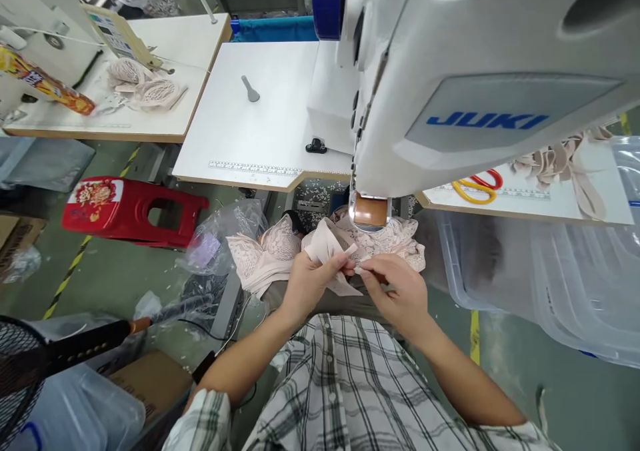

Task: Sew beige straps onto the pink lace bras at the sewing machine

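Pale pink lace bras [280,244] lie bunched across my lap, below the head of a white sewing machine [480,91]. My left hand [315,278] pinches a pale pink strap [327,243] between thumb and fingers. Close beside it, my right hand [397,291] has its thumb and forefinger pressed together on the end of a strap piece near the lace. The two sets of fingertips almost meet. Fabric and fingers hide the exact spot where the pieces come together.
The white sewing table [255,124] stands ahead, with yellow and red scissors [477,188] on its right part and strap pieces [555,164] beyond. A red stool [135,211] lies on its side at left. Clear plastic bins [590,284] stand at right; a mesh racket [25,371] is lower left.
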The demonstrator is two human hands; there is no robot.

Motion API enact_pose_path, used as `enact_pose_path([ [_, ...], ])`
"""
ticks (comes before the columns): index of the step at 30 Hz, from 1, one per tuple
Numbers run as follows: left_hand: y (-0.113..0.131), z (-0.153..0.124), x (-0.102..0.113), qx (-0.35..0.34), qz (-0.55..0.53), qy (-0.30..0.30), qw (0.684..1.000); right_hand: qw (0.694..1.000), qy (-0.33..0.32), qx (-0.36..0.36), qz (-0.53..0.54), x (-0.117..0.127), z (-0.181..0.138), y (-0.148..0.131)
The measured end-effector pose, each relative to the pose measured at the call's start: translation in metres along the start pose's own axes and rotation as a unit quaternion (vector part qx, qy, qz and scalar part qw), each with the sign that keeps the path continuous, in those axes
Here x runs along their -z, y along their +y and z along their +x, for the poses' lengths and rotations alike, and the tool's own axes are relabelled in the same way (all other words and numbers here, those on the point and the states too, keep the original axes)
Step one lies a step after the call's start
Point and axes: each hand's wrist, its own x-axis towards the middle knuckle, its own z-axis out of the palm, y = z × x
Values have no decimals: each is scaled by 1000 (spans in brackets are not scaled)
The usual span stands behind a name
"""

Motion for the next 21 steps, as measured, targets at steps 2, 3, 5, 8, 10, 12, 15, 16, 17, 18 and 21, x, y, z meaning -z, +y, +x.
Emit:
enact_pose_path([
  [2,-5,0,-4,-15,-4,19,1000,1000,7,7,-9,-7,4,-4],
  [3,-7,0,-6,-21,-3,27,999,1000,11,0,-15,-10,6,-4],
  [5,-9,-1,-7,-29,8,38,999,999,14,-15,-24,-13,10,-3],
  [8,-9,-3,-6,-48,56,32,997,999,7,-33,-14,-10,14,0],
  [10,-9,-5,-4,-76,101,22,992,999,-16,-43,5,-5,17,2],
  [12,-9,-6,-2,-106,141,10,984,996,-58,-54,27,2,20,3],
  [15,-11,-7,1,-129,164,-5,978,988,-131,-67,49,11,25,4],
  [16,-12,-8,1,-131,161,-9,978,985,-151,-68,53,13,26,4],
  [17,-13,-8,1,-131,155,-10,979,982,-169,-67,56,14,28,5],
  [18,-13,-8,1,-130,150,-9,980,979,-185,-66,62,15,28,6],
  [21,-10,-7,-1,-118,137,-11,983,971,-213,-66,83,15,27,8],
])
